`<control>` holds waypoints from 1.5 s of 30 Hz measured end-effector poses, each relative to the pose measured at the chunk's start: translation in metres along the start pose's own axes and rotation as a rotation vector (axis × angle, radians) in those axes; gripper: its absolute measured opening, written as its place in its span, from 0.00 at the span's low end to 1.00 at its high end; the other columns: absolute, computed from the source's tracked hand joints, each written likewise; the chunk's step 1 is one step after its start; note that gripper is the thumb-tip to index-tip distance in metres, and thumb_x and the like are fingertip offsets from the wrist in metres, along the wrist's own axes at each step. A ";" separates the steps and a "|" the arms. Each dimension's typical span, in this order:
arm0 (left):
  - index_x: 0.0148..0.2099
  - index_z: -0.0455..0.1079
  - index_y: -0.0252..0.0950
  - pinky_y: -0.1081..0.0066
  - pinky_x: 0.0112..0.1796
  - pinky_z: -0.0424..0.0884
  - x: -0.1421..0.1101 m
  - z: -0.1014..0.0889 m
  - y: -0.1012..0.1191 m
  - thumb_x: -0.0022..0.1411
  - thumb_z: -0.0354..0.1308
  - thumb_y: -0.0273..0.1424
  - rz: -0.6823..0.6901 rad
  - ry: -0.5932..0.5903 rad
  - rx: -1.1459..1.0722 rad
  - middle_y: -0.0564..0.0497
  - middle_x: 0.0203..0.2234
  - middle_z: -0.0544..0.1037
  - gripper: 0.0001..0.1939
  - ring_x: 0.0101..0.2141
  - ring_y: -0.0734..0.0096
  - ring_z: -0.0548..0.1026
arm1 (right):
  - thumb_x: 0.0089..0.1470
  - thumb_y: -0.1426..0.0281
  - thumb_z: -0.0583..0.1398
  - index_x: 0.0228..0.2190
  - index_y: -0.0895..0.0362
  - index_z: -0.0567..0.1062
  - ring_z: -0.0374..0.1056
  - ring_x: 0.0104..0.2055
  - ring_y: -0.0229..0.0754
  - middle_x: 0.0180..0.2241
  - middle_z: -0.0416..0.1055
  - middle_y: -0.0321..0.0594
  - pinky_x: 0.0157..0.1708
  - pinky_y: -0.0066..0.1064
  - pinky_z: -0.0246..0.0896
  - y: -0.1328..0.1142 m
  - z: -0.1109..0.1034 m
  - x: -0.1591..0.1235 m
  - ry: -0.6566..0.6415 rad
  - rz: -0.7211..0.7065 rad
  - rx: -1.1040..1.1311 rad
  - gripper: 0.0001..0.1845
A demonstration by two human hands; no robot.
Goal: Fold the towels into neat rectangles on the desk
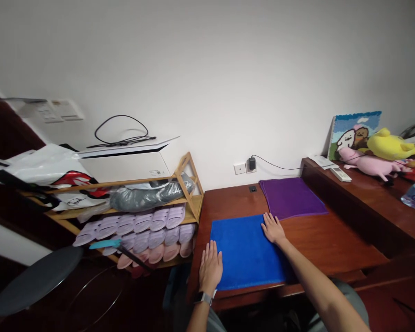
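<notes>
The blue cloth lies flat on the brown wooden surface, close to its front edge. If the hands pushed down and slid, the cloth could wrinkle. If they pulled it toward the person, its front edge could hang over. The right hand could also bump the purple cloth and make it crooked, because it is so near.

The blue cloth is bright, looks soft, and is spread out like a big square. It looks mostly smooth.

The left hand is flat on its left side, with a watch on the wrist. The right hand is flat on its far right corner. Both hands are open and pinch nothing. The purple cloth is just past the right hand, nearer the wall. A shelf with shoes is on the left, and stuffed toys are on the right.
</notes>
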State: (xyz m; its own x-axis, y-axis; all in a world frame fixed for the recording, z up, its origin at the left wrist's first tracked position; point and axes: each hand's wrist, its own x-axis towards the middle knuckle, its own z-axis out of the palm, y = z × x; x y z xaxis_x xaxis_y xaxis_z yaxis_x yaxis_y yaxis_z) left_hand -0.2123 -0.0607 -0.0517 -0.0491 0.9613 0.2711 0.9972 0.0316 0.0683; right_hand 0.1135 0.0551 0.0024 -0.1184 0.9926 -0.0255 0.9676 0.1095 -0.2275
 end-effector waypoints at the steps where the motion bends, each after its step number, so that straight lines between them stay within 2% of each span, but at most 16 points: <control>1: 0.75 0.55 0.33 0.52 0.69 0.57 -0.002 0.000 -0.001 0.77 0.36 0.38 -0.003 -0.007 0.008 0.43 0.72 0.60 0.31 0.71 0.57 0.58 | 0.71 0.58 0.38 0.73 0.64 0.49 0.38 0.78 0.48 0.75 0.44 0.46 0.74 0.47 0.30 0.003 0.005 0.003 -0.004 -0.005 0.003 0.37; 6: 0.74 0.58 0.30 0.51 0.69 0.56 -0.008 -0.001 -0.006 0.77 0.36 0.38 0.000 -0.013 0.045 0.42 0.72 0.61 0.31 0.71 0.56 0.59 | 0.71 0.56 0.36 0.74 0.62 0.46 0.36 0.78 0.46 0.76 0.43 0.45 0.74 0.47 0.27 0.013 0.026 0.007 0.009 -0.014 0.025 0.38; 9: 0.75 0.56 0.30 0.49 0.69 0.55 0.009 -0.010 0.013 0.77 0.36 0.37 0.031 0.051 0.024 0.40 0.71 0.61 0.31 0.71 0.55 0.58 | 0.71 0.56 0.37 0.74 0.62 0.46 0.36 0.78 0.46 0.76 0.42 0.45 0.74 0.47 0.27 0.013 0.027 0.008 0.013 -0.021 0.038 0.38; 12: 0.76 0.52 0.33 0.49 0.70 0.53 0.044 -0.021 0.068 0.78 0.35 0.37 0.171 0.058 -0.075 0.42 0.72 0.60 0.30 0.72 0.57 0.56 | 0.72 0.57 0.37 0.74 0.61 0.47 0.36 0.78 0.47 0.76 0.42 0.45 0.74 0.48 0.28 0.014 0.025 0.009 0.022 -0.030 0.046 0.37; 16: 0.76 0.53 0.35 0.52 0.71 0.52 0.090 -0.017 0.162 0.79 0.33 0.42 0.368 -0.104 -0.212 0.44 0.73 0.58 0.32 0.73 0.59 0.53 | 0.71 0.59 0.37 0.74 0.61 0.48 0.36 0.78 0.46 0.76 0.42 0.45 0.74 0.48 0.29 0.017 0.028 0.010 0.011 -0.039 0.033 0.36; 18: 0.76 0.53 0.38 0.52 0.71 0.51 0.103 -0.005 0.189 0.78 0.31 0.43 0.389 -0.178 -0.234 0.46 0.74 0.57 0.32 0.73 0.60 0.52 | 0.71 0.61 0.38 0.73 0.61 0.49 0.36 0.78 0.46 0.76 0.42 0.43 0.74 0.48 0.29 0.019 0.032 0.011 0.003 -0.049 0.021 0.36; 19: 0.76 0.53 0.39 0.52 0.71 0.50 0.106 0.001 0.192 0.78 0.31 0.44 0.383 -0.201 -0.233 0.47 0.74 0.56 0.32 0.73 0.60 0.51 | 0.71 0.62 0.38 0.73 0.61 0.49 0.35 0.78 0.46 0.76 0.42 0.43 0.74 0.47 0.29 0.019 0.034 0.012 0.004 -0.051 0.019 0.35; 20: 0.77 0.52 0.41 0.52 0.71 0.50 0.108 0.007 0.189 0.78 0.32 0.44 0.368 -0.210 -0.225 0.47 0.74 0.56 0.32 0.73 0.60 0.51 | 0.71 0.62 0.38 0.73 0.61 0.49 0.35 0.78 0.46 0.76 0.42 0.43 0.74 0.47 0.30 0.020 0.035 0.012 0.009 -0.050 0.020 0.35; 22: 0.77 0.51 0.42 0.50 0.71 0.50 0.110 0.015 0.163 0.78 0.33 0.45 0.305 -0.199 -0.189 0.47 0.74 0.56 0.32 0.73 0.59 0.52 | 0.71 0.61 0.37 0.73 0.61 0.49 0.36 0.78 0.46 0.76 0.43 0.43 0.74 0.48 0.31 0.021 0.037 0.013 0.025 -0.042 0.028 0.36; 25: 0.76 0.53 0.40 0.49 0.70 0.51 0.111 0.013 0.093 0.77 0.35 0.44 0.155 -0.166 -0.103 0.46 0.73 0.58 0.32 0.73 0.56 0.54 | 0.71 0.59 0.36 0.74 0.61 0.49 0.37 0.78 0.46 0.75 0.44 0.43 0.75 0.49 0.31 0.020 0.036 0.013 0.041 -0.040 0.031 0.36; 27: 0.76 0.53 0.35 0.49 0.70 0.52 0.111 0.008 0.046 0.77 0.35 0.41 0.067 -0.154 -0.071 0.42 0.73 0.57 0.32 0.72 0.54 0.54 | 0.71 0.59 0.36 0.73 0.61 0.49 0.38 0.78 0.46 0.75 0.44 0.42 0.75 0.49 0.30 0.019 0.035 0.011 0.032 -0.036 0.023 0.36; 30: 0.76 0.52 0.30 0.51 0.70 0.53 0.111 0.004 0.003 0.77 0.35 0.38 0.000 -0.137 -0.056 0.40 0.73 0.57 0.32 0.72 0.53 0.54 | 0.71 0.59 0.36 0.73 0.62 0.48 0.37 0.78 0.46 0.76 0.43 0.42 0.75 0.48 0.29 0.018 0.032 0.010 0.014 -0.023 0.012 0.37; 32: 0.76 0.52 0.32 0.52 0.70 0.53 0.110 0.006 -0.005 0.77 0.35 0.39 -0.019 -0.121 -0.053 0.41 0.73 0.57 0.32 0.72 0.54 0.55 | 0.71 0.59 0.36 0.74 0.62 0.48 0.37 0.78 0.46 0.76 0.43 0.42 0.75 0.48 0.29 0.016 0.028 0.011 0.003 -0.018 0.005 0.37; 37: 0.77 0.51 0.34 0.53 0.70 0.52 0.110 0.017 0.001 0.77 0.35 0.38 -0.031 -0.078 -0.051 0.43 0.73 0.58 0.32 0.72 0.56 0.55 | 0.70 0.61 0.38 0.73 0.62 0.49 0.37 0.78 0.46 0.76 0.43 0.43 0.74 0.48 0.29 0.008 0.015 0.004 -0.019 0.004 -0.029 0.36; 40: 0.77 0.49 0.35 0.51 0.69 0.53 0.111 0.019 0.000 0.76 0.35 0.38 -0.023 -0.061 -0.057 0.43 0.73 0.59 0.32 0.72 0.56 0.56 | 0.71 0.60 0.38 0.73 0.63 0.51 0.37 0.78 0.47 0.75 0.44 0.43 0.75 0.48 0.30 0.005 0.019 -0.018 0.034 0.010 -0.034 0.36; 45: 0.77 0.50 0.36 0.50 0.69 0.54 0.111 0.017 0.000 0.76 0.36 0.38 -0.019 -0.050 -0.061 0.42 0.72 0.60 0.32 0.71 0.55 0.57 | 0.71 0.56 0.38 0.73 0.60 0.51 0.39 0.77 0.47 0.75 0.47 0.42 0.75 0.49 0.32 0.013 0.040 -0.071 0.086 -0.015 -0.008 0.37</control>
State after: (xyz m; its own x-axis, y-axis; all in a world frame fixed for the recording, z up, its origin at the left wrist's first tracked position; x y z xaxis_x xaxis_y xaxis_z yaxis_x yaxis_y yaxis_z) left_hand -0.2168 0.0510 -0.0375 -0.0639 0.9731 0.2213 0.9907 0.0351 0.1317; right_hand 0.1255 -0.0161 -0.0377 -0.1135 0.9916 0.0618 0.9677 0.1244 -0.2191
